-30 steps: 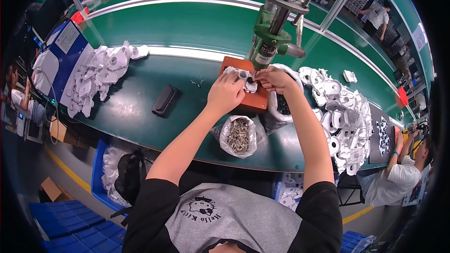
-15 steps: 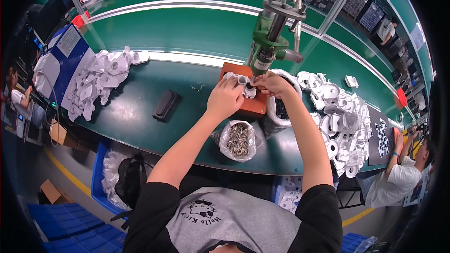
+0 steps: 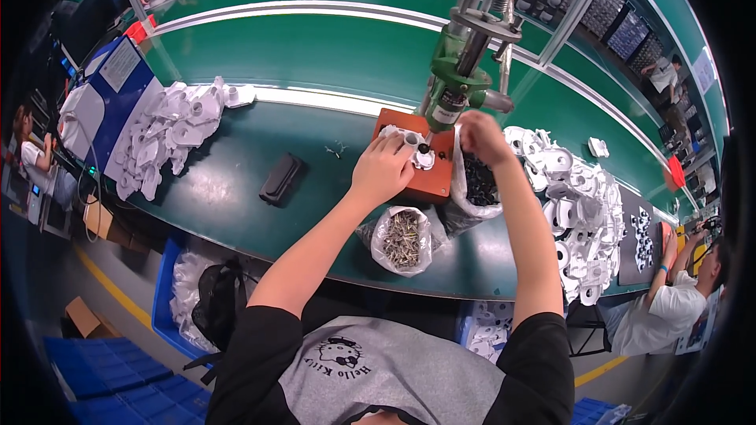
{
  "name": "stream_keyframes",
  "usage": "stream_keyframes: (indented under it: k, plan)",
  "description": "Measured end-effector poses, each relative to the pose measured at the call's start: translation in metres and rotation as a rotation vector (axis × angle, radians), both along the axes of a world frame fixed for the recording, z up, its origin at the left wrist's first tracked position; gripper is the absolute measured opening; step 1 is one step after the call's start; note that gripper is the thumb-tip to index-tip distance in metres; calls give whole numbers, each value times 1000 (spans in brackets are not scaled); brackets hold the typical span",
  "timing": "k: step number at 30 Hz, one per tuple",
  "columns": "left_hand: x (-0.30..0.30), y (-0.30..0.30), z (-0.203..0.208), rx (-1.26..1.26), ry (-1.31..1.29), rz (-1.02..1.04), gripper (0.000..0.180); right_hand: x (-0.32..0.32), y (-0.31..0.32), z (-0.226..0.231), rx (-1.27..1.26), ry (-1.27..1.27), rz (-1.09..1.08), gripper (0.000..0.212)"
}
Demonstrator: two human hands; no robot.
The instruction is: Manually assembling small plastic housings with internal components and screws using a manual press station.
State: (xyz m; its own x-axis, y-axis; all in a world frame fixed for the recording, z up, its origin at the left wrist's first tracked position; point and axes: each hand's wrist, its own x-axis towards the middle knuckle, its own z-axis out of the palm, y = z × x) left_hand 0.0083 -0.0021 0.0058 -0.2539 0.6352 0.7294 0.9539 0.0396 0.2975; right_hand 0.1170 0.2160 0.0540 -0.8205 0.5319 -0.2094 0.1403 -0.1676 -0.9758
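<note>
White plastic is the stuff of this bench: a small white fitting sits on the orange base plate of the green press, right under the press tip. The left hand lies flat over the plate at the fitting's 9 o'clock, fingers spread and pressing a second white piece against the plate; it is open rather than clenched. Half a second ago both hands met over the fitting. Now the right hand has lifted away to about 2 o'clock of it, near the press lever, its fingers curled together; whether they pinch anything cannot be told. That parting suggests the piece has been seated and one hand is freed for the press or for a fresh part.

At 5 o'clock of the plate stands a bag of dark parts, and at 6 o'clock an open bag of metal screws. A heap of white housings spreads at 3 o'clock, another pile lies far off at 9 o'clock, and a black case rests between on the green table.
</note>
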Motion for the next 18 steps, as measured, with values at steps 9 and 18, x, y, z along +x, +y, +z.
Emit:
stream_keyframes:
  k: [9,18]
  plan:
    - [2,-6,12,-134,24,14,34,-22,97,125,185,308,-462,28]
    - [5,-1,15,-199,58,20,38,-98,139,193,456,380,-403,54]
